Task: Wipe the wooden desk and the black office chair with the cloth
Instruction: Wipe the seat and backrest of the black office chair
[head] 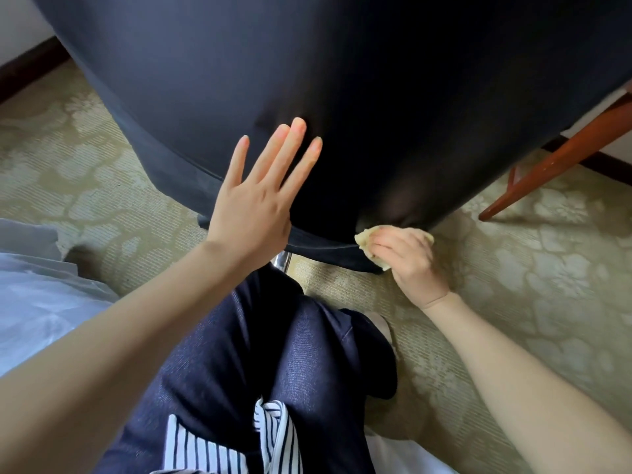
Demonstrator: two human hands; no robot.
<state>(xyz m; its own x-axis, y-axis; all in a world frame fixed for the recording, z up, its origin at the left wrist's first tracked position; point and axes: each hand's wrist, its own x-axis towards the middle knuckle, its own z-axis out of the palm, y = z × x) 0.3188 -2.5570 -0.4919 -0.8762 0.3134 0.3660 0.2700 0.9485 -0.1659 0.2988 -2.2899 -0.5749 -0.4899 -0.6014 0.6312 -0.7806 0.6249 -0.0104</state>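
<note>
at the glossy black chair back's point(342, 97) lower edge, right hand point(410, 261) clutching crumpled yellowish cloth point(364, 238), left hand point(254, 200) flat, fingers spread

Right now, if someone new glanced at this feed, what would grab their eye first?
The black office chair would: its dark back fills the upper frame. Next, the left hand lies spread flat against the chair's lower back, while the right hand presses a yellowish cloth to the chair's bottom edge at centre right. A reddish wooden leg slants over the patterned carpet at the right.
</note>
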